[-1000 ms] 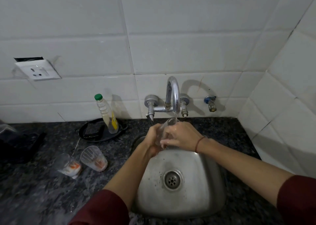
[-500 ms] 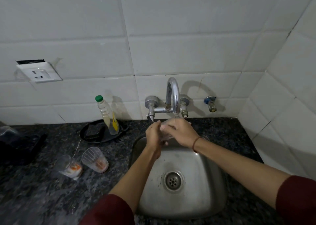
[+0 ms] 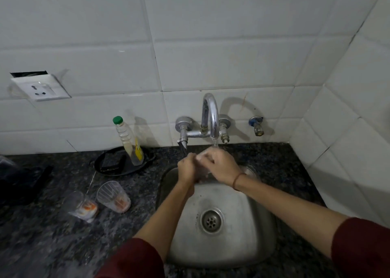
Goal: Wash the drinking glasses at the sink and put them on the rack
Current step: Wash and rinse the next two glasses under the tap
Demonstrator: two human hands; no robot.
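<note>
Holds a glass (image 3: 203, 173) over the back of the sink (image 3: 268, 225), just under the tap (image 3: 210, 113). Grips it with both hands, pressed close together: left hand (image 3: 186, 167) curled round its left side, right hand (image 3: 221, 163) clamped over its top and right side. Takes a thin stream of water (image 3: 214, 144) from the tap onto the top of the hands. Shows little of the glass itself, only a clear strip between the fingers. Wears a cord (image 3: 237, 180) on the right wrist. Has two more glasses (image 3: 114, 196) on the counter (image 3: 52, 235), left of the sink and clear of its rim, side by side, with orange dregs inside; cannot tell whether upright or tipped. Has a green-capped bottle (image 3: 128, 142) behind them near the wall, at the edge of a black pan (image 3: 111, 163).
</note>
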